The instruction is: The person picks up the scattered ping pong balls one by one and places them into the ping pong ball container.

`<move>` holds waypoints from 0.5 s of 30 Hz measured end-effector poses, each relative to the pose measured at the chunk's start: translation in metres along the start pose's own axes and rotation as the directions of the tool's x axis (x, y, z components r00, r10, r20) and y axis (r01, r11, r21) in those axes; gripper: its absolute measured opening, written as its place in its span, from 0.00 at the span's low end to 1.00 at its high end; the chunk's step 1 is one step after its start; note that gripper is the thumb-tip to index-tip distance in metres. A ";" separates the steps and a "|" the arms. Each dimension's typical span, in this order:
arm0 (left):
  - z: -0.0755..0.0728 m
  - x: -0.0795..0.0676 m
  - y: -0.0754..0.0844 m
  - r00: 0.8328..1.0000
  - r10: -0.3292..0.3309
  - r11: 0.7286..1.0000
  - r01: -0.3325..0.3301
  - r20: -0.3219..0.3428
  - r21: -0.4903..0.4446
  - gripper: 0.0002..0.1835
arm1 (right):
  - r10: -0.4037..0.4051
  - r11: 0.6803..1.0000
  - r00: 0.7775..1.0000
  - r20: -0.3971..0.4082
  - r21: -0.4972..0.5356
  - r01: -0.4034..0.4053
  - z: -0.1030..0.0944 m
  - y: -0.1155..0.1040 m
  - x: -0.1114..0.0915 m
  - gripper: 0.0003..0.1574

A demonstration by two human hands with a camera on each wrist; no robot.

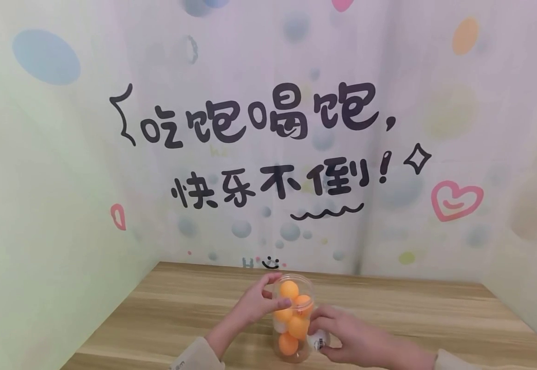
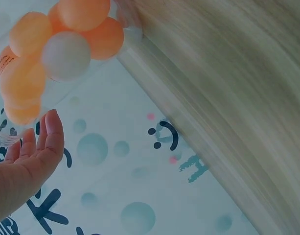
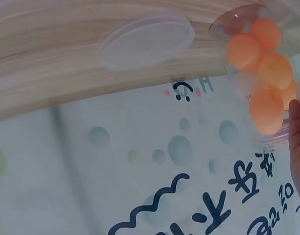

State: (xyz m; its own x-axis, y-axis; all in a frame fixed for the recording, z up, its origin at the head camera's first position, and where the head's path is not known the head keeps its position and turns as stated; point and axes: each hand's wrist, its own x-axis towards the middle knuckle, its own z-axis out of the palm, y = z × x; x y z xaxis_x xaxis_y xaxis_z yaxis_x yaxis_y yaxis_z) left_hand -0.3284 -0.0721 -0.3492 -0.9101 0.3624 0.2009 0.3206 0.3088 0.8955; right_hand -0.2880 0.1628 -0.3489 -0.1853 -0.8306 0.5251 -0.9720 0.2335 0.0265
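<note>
A clear plastic jar stands upright on the table, holding several orange ping-pong balls and a white ball. My left hand grips the jar near its top, the thumb on the near side and the fingers at the far side. Beside the jar's right wall, low down, my right hand pinches a white ping-pong ball with dark print. In the right wrist view only a sliver of that ball shows at the right edge. No lid covers the jar's mouth.
A round translucent lid lies on the wooden table, seen in the right wrist view. Behind the table's far edge hangs a printed backdrop with dark lettering. Light side walls flank the table.
</note>
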 end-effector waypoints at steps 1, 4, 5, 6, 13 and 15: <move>0.000 0.000 0.000 1.000 -0.002 1.000 0.002 0.000 0.005 0.37 | 0.012 1.000 1.000 0.005 0.005 -0.012 -0.003 -0.001 0.001 0.25; 0.000 -0.001 0.000 1.000 -0.007 1.000 0.007 0.001 0.020 0.37 | 0.044 0.999 0.999 0.011 0.008 -0.044 -0.011 -0.002 0.005 0.23; 0.000 -0.001 0.000 1.000 -0.008 1.000 0.008 0.002 0.024 0.37 | 0.050 0.999 0.999 0.006 0.001 -0.050 -0.013 -0.002 0.006 0.23; 0.000 -0.001 0.000 1.000 -0.009 1.000 0.009 0.002 0.028 0.37 | 0.055 0.998 0.998 -0.001 -0.005 -0.055 -0.016 -0.003 0.007 0.23; 0.000 0.002 -0.002 1.000 -0.019 0.999 0.018 0.000 0.029 0.38 | 0.112 0.994 0.993 -0.032 0.014 -0.112 -0.030 -0.004 0.016 0.23; 0.000 0.002 -0.002 1.000 -0.017 1.000 0.017 -0.003 0.025 0.38 | 0.119 0.993 0.992 -0.041 0.012 -0.119 -0.033 -0.004 0.019 0.23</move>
State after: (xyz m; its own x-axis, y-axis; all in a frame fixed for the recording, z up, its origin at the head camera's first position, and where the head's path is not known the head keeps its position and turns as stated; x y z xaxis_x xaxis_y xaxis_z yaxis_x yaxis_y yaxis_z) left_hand -0.3313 -0.0725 -0.3507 -0.9162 0.3545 0.1867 0.3115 0.3372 0.8884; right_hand -0.2829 0.1625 -0.3107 -0.2938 -0.7753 0.5591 -0.9447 0.3248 -0.0460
